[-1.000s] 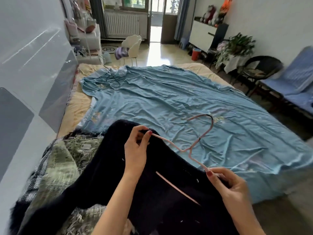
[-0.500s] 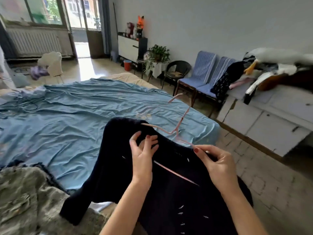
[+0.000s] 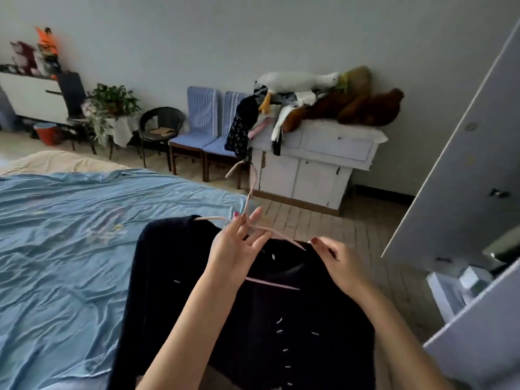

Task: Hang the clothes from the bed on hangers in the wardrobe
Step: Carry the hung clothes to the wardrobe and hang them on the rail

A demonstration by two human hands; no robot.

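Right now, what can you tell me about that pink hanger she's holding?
The pink hanger is thin, seemingly coated wire. Its hook rises toward the white cabinet. Both shoulders are tucked inside the dark buttoned cardigan, and its bottom bar shows through the open neckline. The left hand holds it at the neck; the right hand pinches the cardigan over its right shoulder.
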